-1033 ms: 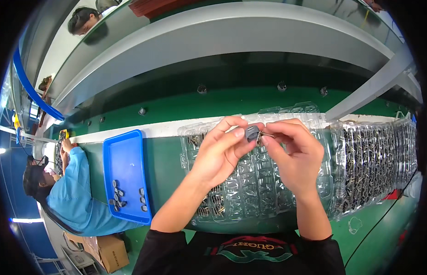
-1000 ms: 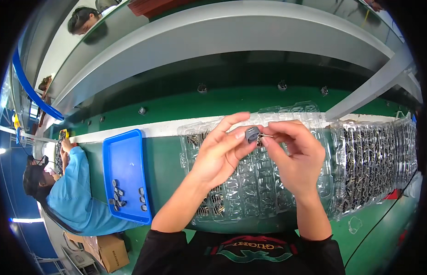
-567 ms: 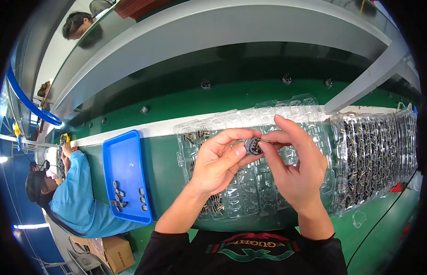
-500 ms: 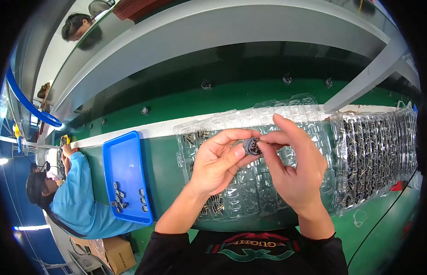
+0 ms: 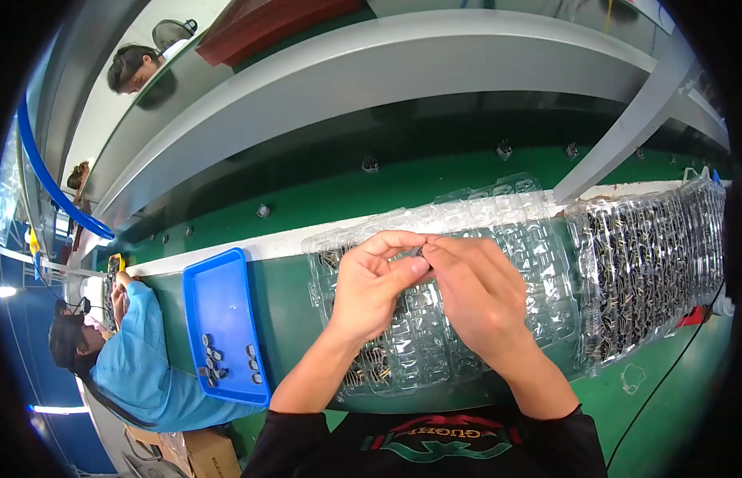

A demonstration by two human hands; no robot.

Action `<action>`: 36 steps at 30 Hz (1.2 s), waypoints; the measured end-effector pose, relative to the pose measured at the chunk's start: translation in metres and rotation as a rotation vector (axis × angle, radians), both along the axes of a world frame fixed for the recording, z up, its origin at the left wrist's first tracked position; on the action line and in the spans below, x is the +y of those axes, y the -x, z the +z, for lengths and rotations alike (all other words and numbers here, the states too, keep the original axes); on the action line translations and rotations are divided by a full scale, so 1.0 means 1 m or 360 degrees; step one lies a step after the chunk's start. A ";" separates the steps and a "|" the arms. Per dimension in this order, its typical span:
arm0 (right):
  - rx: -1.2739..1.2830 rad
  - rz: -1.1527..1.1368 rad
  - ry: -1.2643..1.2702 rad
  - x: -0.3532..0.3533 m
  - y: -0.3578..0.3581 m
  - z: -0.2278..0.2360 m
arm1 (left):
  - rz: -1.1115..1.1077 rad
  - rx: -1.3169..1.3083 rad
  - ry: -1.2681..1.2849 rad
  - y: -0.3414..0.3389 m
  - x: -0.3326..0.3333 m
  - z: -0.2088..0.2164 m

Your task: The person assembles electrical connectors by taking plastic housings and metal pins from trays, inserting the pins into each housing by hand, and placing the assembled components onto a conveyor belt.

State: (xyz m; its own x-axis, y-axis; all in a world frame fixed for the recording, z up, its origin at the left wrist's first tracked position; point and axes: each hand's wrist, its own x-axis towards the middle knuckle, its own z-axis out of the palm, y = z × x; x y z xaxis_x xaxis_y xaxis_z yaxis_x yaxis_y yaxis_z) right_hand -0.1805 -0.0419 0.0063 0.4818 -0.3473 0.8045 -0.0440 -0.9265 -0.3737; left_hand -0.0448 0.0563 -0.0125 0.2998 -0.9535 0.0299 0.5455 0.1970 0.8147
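Between my two hands, above the clear plastic trays, is a small round grey part (image 5: 417, 252), mostly hidden by fingers. My left hand (image 5: 366, 287) pinches it between thumb and fingers. From the other side, the thumb and fingertips of my right hand (image 5: 484, 299) are pressed together against it; whether they hold anything else is hidden. Beneath my hands lies a clear blister tray (image 5: 423, 338) with moulded pockets. Its left pockets hold dark parts with metal pins (image 5: 371, 366); many other pockets show no parts.
A blue tray (image 5: 215, 279) at left holds several small round grey parts (image 5: 213, 358). Blister trays full of dark pinned parts (image 5: 634, 275) are at right. Beyond a white rail, small parts (image 5: 370, 164) stand spaced along a green strip (image 5: 435, 171). A metal post (image 5: 626, 123) rises at right. A co-worker in blue (image 5: 140, 350) works at far left.
My right hand has turned and its fingers have closed in over the round part, covering most of it. The view has shifted slightly, so the surroundings appear lower.
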 end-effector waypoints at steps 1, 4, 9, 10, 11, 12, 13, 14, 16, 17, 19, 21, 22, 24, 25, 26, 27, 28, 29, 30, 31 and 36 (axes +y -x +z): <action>-0.0004 -0.0001 0.0009 0.001 -0.001 -0.004 | 0.0053 -0.0100 -0.0121 -0.004 -0.005 0.003; 0.0158 -0.0007 -0.0206 0.001 -0.004 -0.014 | 0.0310 -0.0720 -0.0419 -0.029 -0.023 -0.003; 0.0572 0.0119 -0.0398 -0.004 -0.002 -0.029 | 0.0782 -0.1527 -0.0698 -0.158 -0.049 -0.034; 0.0651 0.0186 -0.0344 -0.008 -0.003 -0.033 | 0.0829 -0.1748 -0.0868 -0.169 -0.060 -0.035; 0.0655 0.0255 -0.0342 -0.006 -0.009 -0.033 | 0.0827 -0.1832 -0.0865 -0.183 -0.066 -0.040; 0.0658 0.0270 -0.0338 -0.002 -0.015 -0.032 | 0.0840 -0.1827 -0.0875 -0.193 -0.070 -0.047; 0.0734 0.0318 -0.0317 0.001 -0.023 -0.036 | 0.0825 -0.1972 -0.0892 -0.199 -0.077 -0.056; 0.0814 0.0360 -0.0299 0.005 -0.028 -0.038 | 0.0799 -0.2113 -0.0907 -0.205 -0.081 -0.067; 0.0891 0.0371 -0.0220 0.013 -0.042 -0.045 | 0.0820 -0.2353 -0.0881 -0.212 -0.085 -0.083; 0.0975 0.0391 -0.0162 0.018 -0.049 -0.046 | 0.0834 -0.2604 -0.0843 -0.217 -0.085 -0.087; 0.1019 0.0413 -0.0110 0.026 -0.057 -0.055 | 0.0836 -0.2497 -0.0841 -0.213 -0.084 -0.089; 0.1002 0.0377 -0.0080 0.034 -0.065 -0.062 | 0.0818 -0.2259 -0.0946 -0.209 -0.080 -0.086; 0.0996 0.0351 -0.0063 0.035 -0.066 -0.063 | 0.0809 -0.2263 -0.0913 -0.207 -0.084 -0.079; 0.1010 0.0271 -0.0065 0.032 -0.063 -0.064 | 0.0965 -0.2234 -0.0930 -0.200 -0.104 -0.065; 0.1045 0.0273 -0.0030 0.034 -0.063 -0.065 | 0.0939 -0.2327 -0.0848 -0.207 -0.117 -0.062; 0.1080 0.0277 0.0003 0.037 -0.063 -0.065 | 0.0919 -0.2334 -0.0827 -0.207 -0.135 -0.057; 0.1070 0.0271 0.0032 0.038 -0.063 -0.064 | 0.0987 -0.2732 -0.0483 -0.204 -0.157 -0.052; 0.1070 0.0242 0.0025 0.041 -0.063 -0.062 | 0.1055 -0.3104 -0.0103 -0.202 -0.182 -0.049; 0.1075 0.0295 -0.0021 0.047 -0.066 -0.057 | 0.1053 -0.3113 -0.0086 -0.210 -0.207 -0.052; 0.1069 0.0358 -0.0059 0.054 -0.069 -0.052 | 0.1132 -0.3095 0.0034 -0.222 -0.233 -0.060; 0.1034 0.0399 -0.0117 0.056 -0.069 -0.051 | 0.1198 -0.3053 0.0177 -0.225 -0.256 -0.066; 0.0940 0.0445 -0.0470 0.047 -0.051 -0.061 | 0.0998 -0.2822 0.0419 -0.161 -0.292 -0.086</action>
